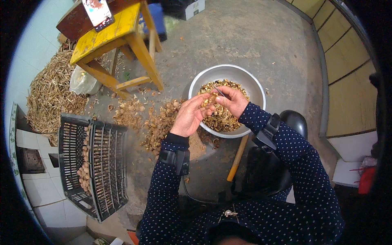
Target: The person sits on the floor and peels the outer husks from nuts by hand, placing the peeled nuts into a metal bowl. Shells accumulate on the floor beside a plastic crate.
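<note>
Above a wide metal basin [256, 90], my left hand [190, 114] pinches a piece of walnut [213, 98] between its fingertips. My right hand [235, 101] grips a thin metal pick [218, 90], and its thumb presses against the same walnut piece. Where the pick's tip meets the walnut is too small to tell. Broken walnut kernels [219, 122] cover the basin's bottom, partly hidden by my hands. To the lower left of the basin, a heap of cracked walnut shells [159, 128] lies on the floor, partly behind my left wrist.
A black plastic crate [108, 171] with whole walnuts [84, 174] stands at left. A yellow wooden stool [122, 23] bears a lit phone [99, 15]. Dry stalks [55, 95] and a plastic bag [84, 81] lie beyond. A wooden handle [238, 159] projects below the basin.
</note>
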Demonstrator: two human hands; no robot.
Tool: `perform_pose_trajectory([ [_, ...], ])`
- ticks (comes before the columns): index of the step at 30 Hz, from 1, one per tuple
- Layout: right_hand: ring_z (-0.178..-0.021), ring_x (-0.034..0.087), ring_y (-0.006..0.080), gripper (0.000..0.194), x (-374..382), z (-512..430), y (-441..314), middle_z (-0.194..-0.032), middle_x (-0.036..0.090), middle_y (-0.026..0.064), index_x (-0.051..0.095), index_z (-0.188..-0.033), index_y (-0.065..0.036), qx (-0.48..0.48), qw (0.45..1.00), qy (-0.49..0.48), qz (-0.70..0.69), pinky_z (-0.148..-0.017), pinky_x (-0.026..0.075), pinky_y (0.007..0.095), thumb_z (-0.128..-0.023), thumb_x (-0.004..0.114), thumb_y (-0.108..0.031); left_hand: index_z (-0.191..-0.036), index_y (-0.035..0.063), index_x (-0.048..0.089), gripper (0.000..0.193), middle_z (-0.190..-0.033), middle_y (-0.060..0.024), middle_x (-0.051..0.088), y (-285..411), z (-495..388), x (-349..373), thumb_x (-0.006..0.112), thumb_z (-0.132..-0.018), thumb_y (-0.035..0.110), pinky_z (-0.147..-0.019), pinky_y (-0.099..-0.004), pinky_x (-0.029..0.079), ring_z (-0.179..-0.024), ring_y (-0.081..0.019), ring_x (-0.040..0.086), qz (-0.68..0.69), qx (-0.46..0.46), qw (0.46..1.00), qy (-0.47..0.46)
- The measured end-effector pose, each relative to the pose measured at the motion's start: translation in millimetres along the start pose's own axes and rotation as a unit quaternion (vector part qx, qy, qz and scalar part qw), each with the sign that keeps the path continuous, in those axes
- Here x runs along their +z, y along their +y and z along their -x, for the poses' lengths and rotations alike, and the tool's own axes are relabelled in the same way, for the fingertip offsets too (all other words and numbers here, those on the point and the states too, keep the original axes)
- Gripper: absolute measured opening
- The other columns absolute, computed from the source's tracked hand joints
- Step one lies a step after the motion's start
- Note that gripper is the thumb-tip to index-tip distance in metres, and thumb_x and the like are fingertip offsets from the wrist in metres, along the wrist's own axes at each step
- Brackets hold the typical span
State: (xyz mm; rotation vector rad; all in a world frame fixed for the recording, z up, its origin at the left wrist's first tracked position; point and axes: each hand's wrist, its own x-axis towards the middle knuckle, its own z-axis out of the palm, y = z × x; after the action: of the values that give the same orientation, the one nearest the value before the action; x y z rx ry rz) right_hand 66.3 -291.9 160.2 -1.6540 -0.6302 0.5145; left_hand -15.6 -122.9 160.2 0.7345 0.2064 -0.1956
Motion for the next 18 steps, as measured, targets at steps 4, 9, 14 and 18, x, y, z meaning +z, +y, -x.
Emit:
perform_pose_trajectory([
  [4, -0.099, 0.056, 0.0162, 0.029, -3, 1, 7, -0.104, 0.061, 0.0093, 0.056, -0.113, -0.001, -0.032, 0.997, -0.014, 0.072, -0.089, 0.043, 0.0298, -0.087, 0.056, -0.013, -0.105, 0.0013, 0.055, 0.021, -0.087, -0.0033, 0.058, -14, -7, -9, 0.049, -0.093, 0.017, -0.059, -0.0218, 0.044, -0.072, -0.0100, 0.054, -0.059, -0.023, 0.998, -0.024],
  [9, -0.094, 0.059, 0.0174, 0.035, 2, -3, 23, -0.101, 0.063, 0.0129, 0.053, -0.116, 0.000, 0.042, 0.983, 0.026, 0.176, -0.084, 0.046, 0.0296, -0.086, 0.057, -0.019, -0.080, 0.0070, 0.054, 0.013, -0.071, 0.0014, 0.049, -54, -23, -55, 0.057, -0.087, 0.017, -0.043, -0.0196, 0.029, -0.058, -0.0069, 0.042, -0.024, -0.037, 0.998, 0.053],
  [14, -0.074, 0.054, 0.0094, 0.028, 0, -1, 29, -0.085, 0.061, 0.0031, 0.057, -0.109, 0.001, 0.064, 0.992, -0.015, 0.111, -0.068, 0.046, 0.0248, -0.089, 0.055, -0.018, -0.076, 0.0072, 0.053, 0.015, -0.064, 0.0022, 0.045, -48, -18, -143, 0.058, -0.087, 0.016, -0.039, -0.0204, 0.026, -0.049, -0.0069, 0.036, 0.095, 0.067, 0.956, 0.271],
  [18, -0.074, 0.054, 0.0087, 0.024, 4, -2, 31, -0.085, 0.061, 0.0026, 0.059, -0.106, 0.000, 0.074, 0.990, -0.017, 0.119, -0.069, 0.045, 0.0244, -0.090, 0.054, -0.018, -0.088, 0.0047, 0.054, 0.014, -0.068, 0.0011, 0.047, -17, 12, -213, 0.052, -0.090, 0.018, -0.047, -0.0212, 0.033, -0.056, -0.0090, 0.041, 0.102, 0.198, 0.911, 0.346],
])
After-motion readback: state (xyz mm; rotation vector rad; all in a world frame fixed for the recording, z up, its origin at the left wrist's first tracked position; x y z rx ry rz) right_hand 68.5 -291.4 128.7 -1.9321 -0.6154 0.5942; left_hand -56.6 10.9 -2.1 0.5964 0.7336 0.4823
